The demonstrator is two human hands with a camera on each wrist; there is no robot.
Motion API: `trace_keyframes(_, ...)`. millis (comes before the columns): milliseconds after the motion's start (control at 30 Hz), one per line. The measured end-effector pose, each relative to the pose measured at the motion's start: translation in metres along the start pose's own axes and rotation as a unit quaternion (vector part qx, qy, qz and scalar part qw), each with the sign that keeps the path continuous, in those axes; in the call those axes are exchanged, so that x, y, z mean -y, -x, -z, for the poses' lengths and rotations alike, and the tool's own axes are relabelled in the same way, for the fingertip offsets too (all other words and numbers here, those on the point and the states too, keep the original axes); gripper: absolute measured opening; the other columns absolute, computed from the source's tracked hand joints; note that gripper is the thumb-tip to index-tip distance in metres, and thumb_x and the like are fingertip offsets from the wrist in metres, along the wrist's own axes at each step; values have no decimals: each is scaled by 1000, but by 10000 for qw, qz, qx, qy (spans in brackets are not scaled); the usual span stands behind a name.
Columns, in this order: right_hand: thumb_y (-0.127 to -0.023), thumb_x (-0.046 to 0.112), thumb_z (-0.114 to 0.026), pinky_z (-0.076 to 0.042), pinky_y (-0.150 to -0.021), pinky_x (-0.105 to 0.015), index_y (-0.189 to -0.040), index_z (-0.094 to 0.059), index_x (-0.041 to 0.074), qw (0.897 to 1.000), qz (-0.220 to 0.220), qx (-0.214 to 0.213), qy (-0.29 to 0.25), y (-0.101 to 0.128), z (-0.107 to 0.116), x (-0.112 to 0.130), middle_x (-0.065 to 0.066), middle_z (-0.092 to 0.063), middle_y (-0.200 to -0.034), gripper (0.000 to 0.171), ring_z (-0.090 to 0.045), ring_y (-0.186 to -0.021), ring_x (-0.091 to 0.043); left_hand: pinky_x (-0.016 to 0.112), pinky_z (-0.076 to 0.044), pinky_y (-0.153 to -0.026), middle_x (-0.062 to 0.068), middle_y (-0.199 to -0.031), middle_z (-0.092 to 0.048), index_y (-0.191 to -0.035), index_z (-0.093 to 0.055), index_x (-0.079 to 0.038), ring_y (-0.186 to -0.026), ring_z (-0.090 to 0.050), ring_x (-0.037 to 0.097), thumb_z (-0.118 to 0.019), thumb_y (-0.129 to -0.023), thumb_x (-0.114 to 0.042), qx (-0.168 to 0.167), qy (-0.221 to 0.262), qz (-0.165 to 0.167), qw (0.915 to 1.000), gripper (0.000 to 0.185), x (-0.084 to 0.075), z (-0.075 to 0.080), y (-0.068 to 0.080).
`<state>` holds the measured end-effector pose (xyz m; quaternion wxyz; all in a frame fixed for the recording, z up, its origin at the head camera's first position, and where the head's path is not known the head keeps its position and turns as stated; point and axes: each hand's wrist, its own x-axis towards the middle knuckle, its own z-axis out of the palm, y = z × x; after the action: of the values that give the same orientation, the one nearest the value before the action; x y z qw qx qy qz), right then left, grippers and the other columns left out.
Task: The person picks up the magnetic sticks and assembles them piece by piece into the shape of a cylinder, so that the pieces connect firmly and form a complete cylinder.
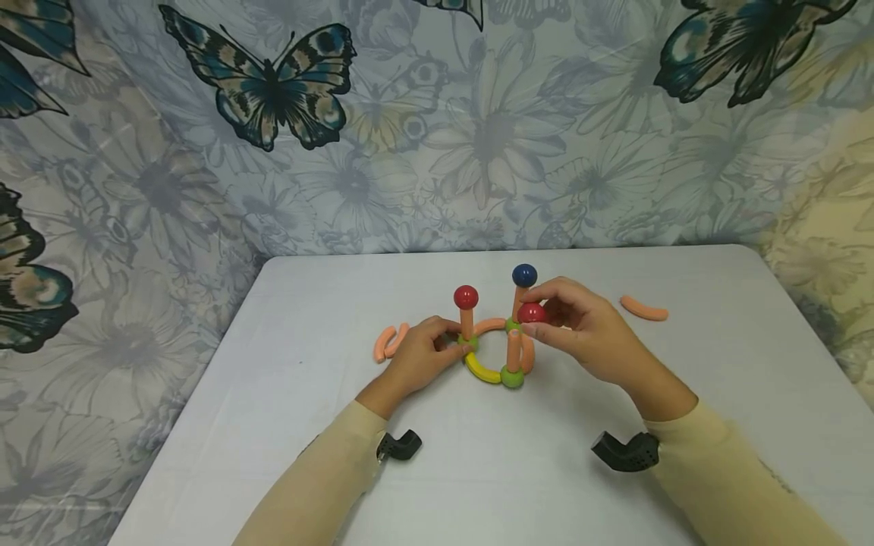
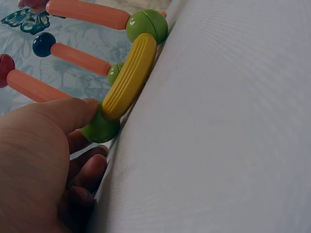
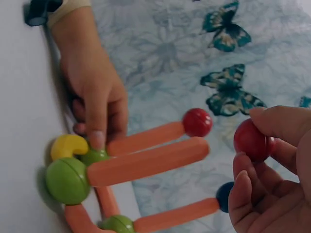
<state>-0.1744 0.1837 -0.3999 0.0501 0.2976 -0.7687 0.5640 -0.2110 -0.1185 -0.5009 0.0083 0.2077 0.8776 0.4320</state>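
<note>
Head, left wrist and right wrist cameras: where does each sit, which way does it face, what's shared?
Head: on the head, facing forward and down at the white table; left hand, right hand and sleeves show.
Left wrist: on that wrist, facing along the left hand, which grips a green ball.
Right wrist: on that wrist, facing past the right hand, which pinches a red ball, toward the left hand.
Both wrist views share the left hand, yellow piece and blue ball.

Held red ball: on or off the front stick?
Off: the right grip holds the red ball apart from the front stick, whose end is bare.
</note>
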Motion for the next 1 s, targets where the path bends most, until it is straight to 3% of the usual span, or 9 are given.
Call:
trace_keyframes(300,-97,-2,-82,-57,-79,-28,-125,-73,6,9967,-89,504,632,-2,-10,-6,2,-67,-113,31,-65,-91,-23,30,-52,-74,-5,-109,-69,-127,-79,-13,-83,-59,13,-84,-100,-28,-21,-28,-16,10000,31,3,-1,-1)
trace_keyframes(633,-95,-10,-79,-57,-79,-29,-125,-71,6,9952,0,796,572,-1,-6,-3,2,-67,-113,34,-65,-93,-23,30,-51,-72,-5,-108,-69,-126,-79,-14,-83,-59,13,-84,-100,-29,-54,-15,-63,10000,31,3,-1,0)
trace_keyframes(1000,-97,-7,-78,-58,-82,-31,-132,-69,6,9955,-181,839,409,-2,-6,-6,-3,-68,-121,39,-66,-99,-25,30,-51,-72,-5,-108,-69,-127,-79,-14,-82,-59,12,-84,-100,-29,-28,-12,-49,10000,31,3,-1,0)
